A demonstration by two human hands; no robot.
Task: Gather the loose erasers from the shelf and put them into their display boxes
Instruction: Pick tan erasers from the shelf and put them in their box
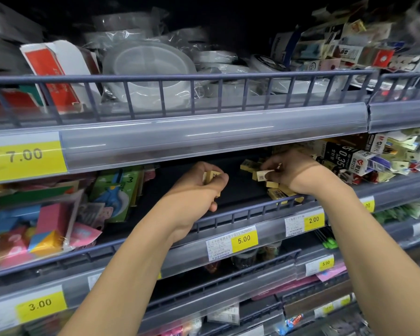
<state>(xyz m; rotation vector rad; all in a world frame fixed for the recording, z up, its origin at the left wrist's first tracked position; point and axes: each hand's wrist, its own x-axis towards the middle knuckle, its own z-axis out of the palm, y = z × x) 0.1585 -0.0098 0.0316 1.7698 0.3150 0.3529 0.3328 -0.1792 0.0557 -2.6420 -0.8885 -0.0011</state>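
Head view has us reaching both arms into the middle shelf (228,187), a dark tray behind a low blue-grey wire rail (247,212). Our left hand (199,187) sits over the bare middle of that shelf, its fingers curled round a small stack of pale yellow erasers (210,177) whose ends peek out between thumb and fingertips. Our right hand (291,170) is further right and deeper in, pinching one eraser with a printed white label (262,177) between thumb and fingers, right at the edge of a loose pile of erasers (277,190). That pile lies scattered on the shelf floor under and just in front of the right hand, some pieces touching the wire rail, a few more at the back near the fingertips.

Just right of the pile we see a jumble of small stationery boxes (364,156), black, white and red, heaped against one another. To the left of the bare patch stand colourful paper packs (117,190), green, pink and blue. On the rail strip below hang yellow price tags (244,239) reading 5.00 and 2.00. Above us, the upper shelf holds clear plastic rolls of tape (150,66) and a red and white carton (51,71), with a 7.00 tag on its strip. We cannot tell from this view which container is the erasers' display box.
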